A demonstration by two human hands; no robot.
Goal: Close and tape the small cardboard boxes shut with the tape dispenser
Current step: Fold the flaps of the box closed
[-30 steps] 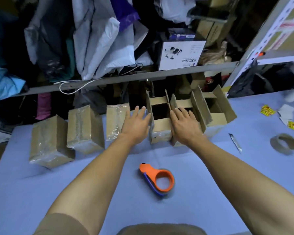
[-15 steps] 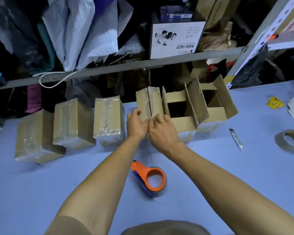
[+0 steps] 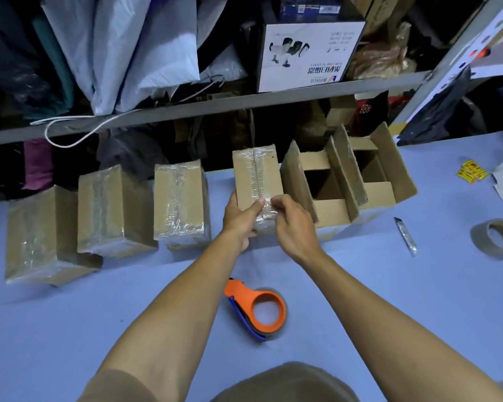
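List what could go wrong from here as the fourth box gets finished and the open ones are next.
1. The tape over the fourth box looks wrinkled at its near edge, where both hands pinch it; it may seal badly.
2. The tape dispenser lies between the forearms; an arm drawing back could knock it.
3. The open box stands right beside, its flap up; the right hand could snag it.

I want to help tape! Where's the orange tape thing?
The orange tape dispenser lies on the blue table between the person's forearms, nearer than the box being held.
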